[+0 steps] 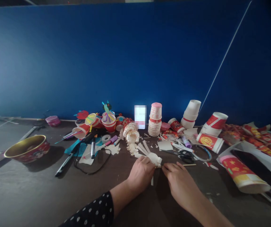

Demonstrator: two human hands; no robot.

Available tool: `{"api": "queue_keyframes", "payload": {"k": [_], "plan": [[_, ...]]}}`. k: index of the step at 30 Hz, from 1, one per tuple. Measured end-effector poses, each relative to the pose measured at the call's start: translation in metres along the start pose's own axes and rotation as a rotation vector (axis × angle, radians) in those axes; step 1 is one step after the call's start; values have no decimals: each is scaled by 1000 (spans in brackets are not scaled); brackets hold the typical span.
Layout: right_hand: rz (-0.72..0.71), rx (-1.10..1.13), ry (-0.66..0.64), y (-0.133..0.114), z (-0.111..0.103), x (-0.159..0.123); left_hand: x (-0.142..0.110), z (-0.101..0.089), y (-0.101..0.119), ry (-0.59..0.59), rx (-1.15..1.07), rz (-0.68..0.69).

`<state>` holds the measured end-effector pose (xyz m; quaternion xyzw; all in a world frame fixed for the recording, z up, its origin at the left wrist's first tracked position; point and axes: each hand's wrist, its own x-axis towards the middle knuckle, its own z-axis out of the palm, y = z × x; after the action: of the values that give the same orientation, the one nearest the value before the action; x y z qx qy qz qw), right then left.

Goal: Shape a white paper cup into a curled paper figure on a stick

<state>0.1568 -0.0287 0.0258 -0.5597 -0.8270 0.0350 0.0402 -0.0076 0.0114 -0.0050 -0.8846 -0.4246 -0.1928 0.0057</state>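
A white paper cup cut into strips (153, 157) lies near the middle of the table, its strips fanned out and some curled at the right end. My left hand (141, 175) is closed on it, fingers bent over its near side. Just to the right, my right hand (179, 181) has its fingers pressed together low over the table, their tips beside the curled end; what they pinch, if anything, is hidden. A loose narrow white strip (152, 181) shows between the hands. Beyond them lies a curly white paper piece (132, 135). A thin wooden stick (189, 165) rests by my right hand.
Black scissors (186, 155) lie behind my right hand. A stack of paper cups (154, 124) stands at the back. A red cup (244, 175) lies on its side at right, near a dark phone (262, 173). At left are a gold-lined bowl (26, 149) and a marker (93, 148).
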Motion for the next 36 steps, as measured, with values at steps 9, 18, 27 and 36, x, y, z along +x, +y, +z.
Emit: {"api": "queue_keyframes", "payload": {"k": [9,18,27,36], "plan": [[-10,30,22,3,0,4,9,-2,0,-72,81,14],[-22,82,106,10,3,5,6,-7,8,42,239,231],[-9,222,199,18,10,10,8,11,-10,111,-32,40],[-40,378,283,29,22,23,6,11,-8,103,-56,8]]}}
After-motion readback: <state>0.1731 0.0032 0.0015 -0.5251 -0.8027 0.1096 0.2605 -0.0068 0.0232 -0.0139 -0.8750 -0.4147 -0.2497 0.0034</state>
